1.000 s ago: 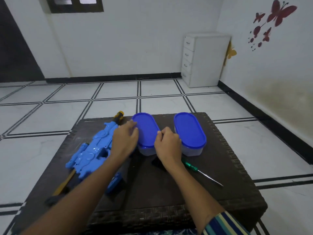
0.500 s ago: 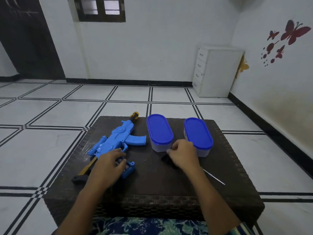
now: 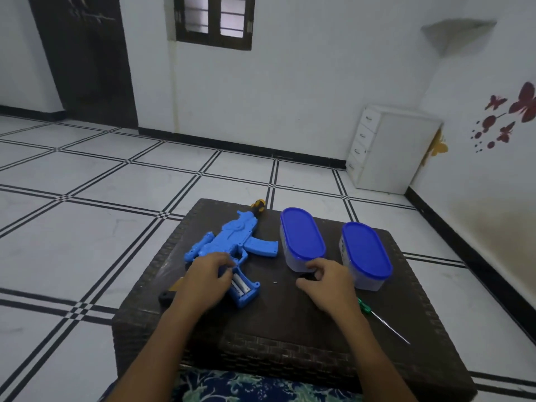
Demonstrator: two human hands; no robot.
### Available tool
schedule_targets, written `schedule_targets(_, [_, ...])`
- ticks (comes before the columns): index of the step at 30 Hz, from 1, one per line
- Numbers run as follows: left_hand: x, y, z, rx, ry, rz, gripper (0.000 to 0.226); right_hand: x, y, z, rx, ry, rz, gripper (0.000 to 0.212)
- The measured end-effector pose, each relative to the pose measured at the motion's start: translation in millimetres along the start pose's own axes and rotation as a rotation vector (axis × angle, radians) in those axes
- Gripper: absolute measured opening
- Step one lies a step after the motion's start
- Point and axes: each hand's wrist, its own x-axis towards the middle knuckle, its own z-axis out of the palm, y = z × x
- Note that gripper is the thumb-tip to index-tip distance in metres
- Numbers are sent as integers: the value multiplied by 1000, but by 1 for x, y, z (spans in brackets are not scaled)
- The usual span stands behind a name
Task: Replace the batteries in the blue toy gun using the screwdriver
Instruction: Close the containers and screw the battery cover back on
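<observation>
Two hands down on the dark wicker table (image 3: 290, 352), and the blue toy gun (image 3: 232, 242) lies flat on the left half, muzzle pointing away from me, grip towards me. My left hand (image 3: 203, 282) is on that gun right where the grip meets the body, fingers curled over the plastic and holding it down. The grip's compartment is open and the batteries (image 3: 240, 285) sit inside it, pale and side by side, just beside my knuckles. My right hand (image 3: 327, 285) is over by the left tub (image 3: 301, 236), fingers curled in, thumb out to the side; a small dark piece (image 3: 307, 275) shows under the fingertips, and I can't tell whether I'm pinching it or only touching it. The right tub (image 3: 365, 250), same blue lid, stands just beside that hand on the other side. A tiny dark speck (image 3: 274, 282) lies on the table between my hands. The screwdriver (image 3: 364, 306), green handle, thin shaft, lies by my right wrist, its tip towards the table's right edge, nobody touching it.
</observation>
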Motion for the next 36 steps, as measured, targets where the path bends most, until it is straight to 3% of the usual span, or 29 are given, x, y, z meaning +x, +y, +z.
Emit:
schedule_targets(6, [3, -10, -1, -37, 23, 36, 18, -20, -21, 4, 461, 92, -60, 15])
schedule_targets(10, [5, -15, -1, -51, 42, 64, 17, -28, -39, 15, 621, 104, -120, 13])
schedule_targets(23, [9, -18, -1, -72, 48, 97, 14, -40, -42, 45, 225, -64, -382, 14])
schedule_targets(30, [11, -19, 1, -62, 38, 98, 15, -44, -47, 50, 70, -128, -398, 31])
schedule_targets(36, [12, -20, 2, -59, 13, 95, 15, -43, -50, 48, 56, -147, -377, 32])
